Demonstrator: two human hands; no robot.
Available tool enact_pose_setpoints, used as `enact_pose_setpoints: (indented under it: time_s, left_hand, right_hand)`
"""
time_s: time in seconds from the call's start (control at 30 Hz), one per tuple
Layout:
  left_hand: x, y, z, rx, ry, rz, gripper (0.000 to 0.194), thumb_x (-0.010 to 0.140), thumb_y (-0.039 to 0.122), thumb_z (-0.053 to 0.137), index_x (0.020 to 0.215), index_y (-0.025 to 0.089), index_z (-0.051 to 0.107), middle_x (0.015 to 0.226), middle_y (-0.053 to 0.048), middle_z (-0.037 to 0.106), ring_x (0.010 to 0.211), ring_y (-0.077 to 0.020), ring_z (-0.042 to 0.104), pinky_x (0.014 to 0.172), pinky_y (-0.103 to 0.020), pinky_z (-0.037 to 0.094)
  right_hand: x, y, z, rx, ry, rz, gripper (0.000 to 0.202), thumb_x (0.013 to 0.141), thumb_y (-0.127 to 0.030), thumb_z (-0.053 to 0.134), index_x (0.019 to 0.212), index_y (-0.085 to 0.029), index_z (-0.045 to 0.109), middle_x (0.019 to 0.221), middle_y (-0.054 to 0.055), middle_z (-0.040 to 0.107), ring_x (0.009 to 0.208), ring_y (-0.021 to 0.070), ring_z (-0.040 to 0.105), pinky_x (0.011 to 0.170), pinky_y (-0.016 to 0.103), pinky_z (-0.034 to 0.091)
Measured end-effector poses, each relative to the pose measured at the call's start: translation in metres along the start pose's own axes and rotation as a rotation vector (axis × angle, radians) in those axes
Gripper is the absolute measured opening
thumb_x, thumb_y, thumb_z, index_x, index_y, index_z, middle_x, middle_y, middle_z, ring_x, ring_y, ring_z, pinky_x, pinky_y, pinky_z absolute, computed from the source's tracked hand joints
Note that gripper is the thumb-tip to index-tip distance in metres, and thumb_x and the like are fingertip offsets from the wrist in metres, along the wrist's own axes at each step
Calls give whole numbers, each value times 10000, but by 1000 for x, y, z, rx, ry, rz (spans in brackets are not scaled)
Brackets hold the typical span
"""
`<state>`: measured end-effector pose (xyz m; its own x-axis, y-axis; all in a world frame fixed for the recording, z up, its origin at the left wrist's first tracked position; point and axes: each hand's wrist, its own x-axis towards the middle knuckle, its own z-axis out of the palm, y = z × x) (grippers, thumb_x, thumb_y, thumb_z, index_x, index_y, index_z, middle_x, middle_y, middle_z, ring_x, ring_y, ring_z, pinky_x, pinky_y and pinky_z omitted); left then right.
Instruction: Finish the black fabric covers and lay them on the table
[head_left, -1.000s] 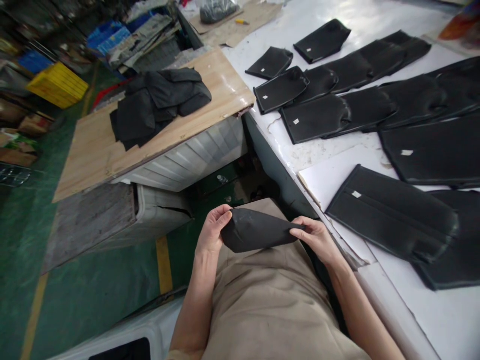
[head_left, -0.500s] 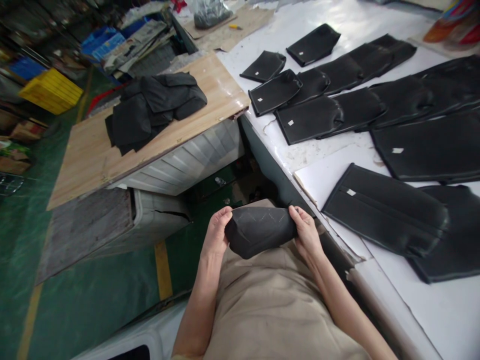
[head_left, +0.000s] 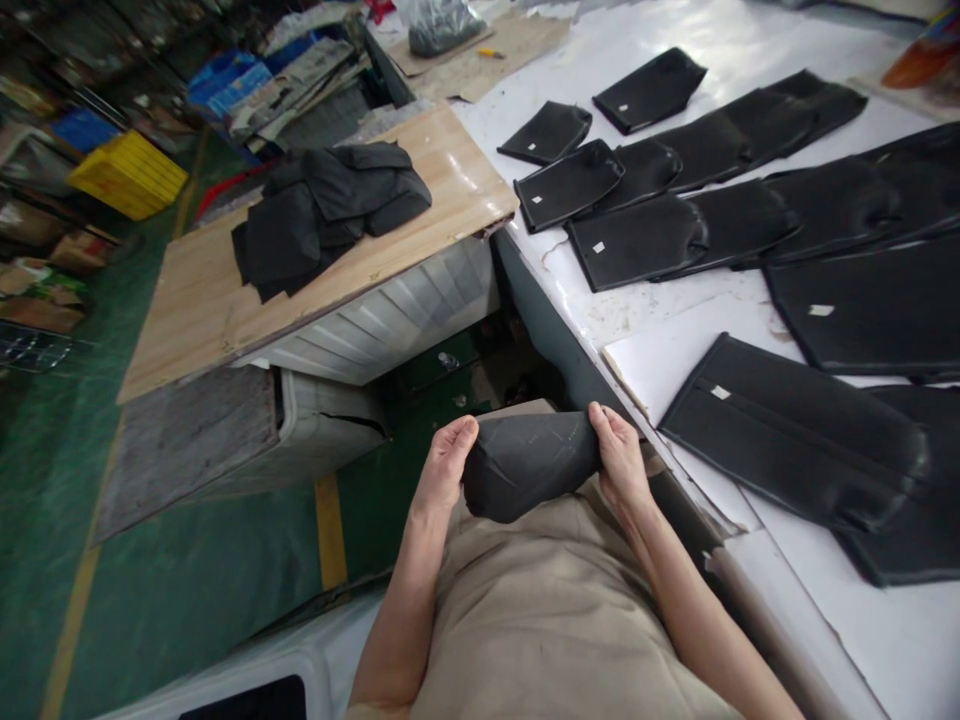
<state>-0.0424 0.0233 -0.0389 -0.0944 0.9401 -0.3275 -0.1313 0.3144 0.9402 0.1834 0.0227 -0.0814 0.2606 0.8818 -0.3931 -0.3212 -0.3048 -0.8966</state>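
A dark grey fabric piece with faint light stitch-like marks is stretched between my two hands, just in front of my lap. My left hand pinches its left upper corner between thumb and fingers. At the opposite corner, my right hand grips it the same way. The lower edge hangs in a rounded curve; what lies behind it is hidden. To the right, a flat black cover with a small white tag lies on the white table, overlapping another black piece.
Rows of overlapping black covers lie on the table's far part. A pile of dark fabric pieces rests on a wooden board at left. Farther off are a yellow crate and a yellow-handled tool.
The surroundings have shifted slightly rightward in view as the camera turned. Both hands still hold the fabric piece, its left side now a little more spread out.
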Motion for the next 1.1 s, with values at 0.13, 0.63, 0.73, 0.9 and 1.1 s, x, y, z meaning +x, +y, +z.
enact_pose_setpoints:
  time_s: [0.13, 0.63, 0.73, 0.9, 1.1]
  left_hand:
    - [-1, 11, -6, 145, -148, 52, 498, 835, 629, 646, 673, 169, 550, 613, 34, 444, 569, -98, 369, 539, -228, 308]
    - [2, 17, 7, 289, -168, 80, 445, 845, 500, 689, 599, 166, 529, 576, 40, 396, 559, -95, 340, 530, -236, 260]
    - [7, 6, 7, 180, -148, 9, 500, 827, 525, 710, 581, 168, 461, 560, 52, 366, 533, -81, 320, 518, -227, 250]
    - [12, -1, 4, -4, -111, -132, 513, 737, 614, 759, 641, 169, 523, 565, 50, 488, 519, -84, 426, 542, -215, 346]
    - [3, -3, -1, -63, -174, -136, 457, 818, 596, 692, 921, 150, 689, 741, -31, 691, 713, -173, 641, 658, -252, 473]
  right_hand:
    - [1, -1, -4, -83, -1, -36, 517, 836, -634, 645, 641, -237, 376, 587, -59, 328, 534, 120, 276, 498, 275, 241]
    - [-2, -8, 0, -333, 24, -293, 509, 934, -594, 539, 639, -232, 336, 623, -49, 277, 579, 131, 264, 545, 300, 226]
    - [3, -1, 2, -295, 17, -244, 526, 902, -624, 562, 632, -236, 330, 614, -52, 274, 571, 128, 256, 529, 295, 221]
    - [22, 4, 4, -221, -14, -98, 592, 777, -718, 636, 589, -245, 334, 549, -60, 280, 528, 115, 242, 473, 280, 204]
    - [49, 7, 6, -160, -19, 0, 592, 694, -782, 654, 594, -252, 411, 490, -55, 382, 485, 122, 351, 441, 272, 279]
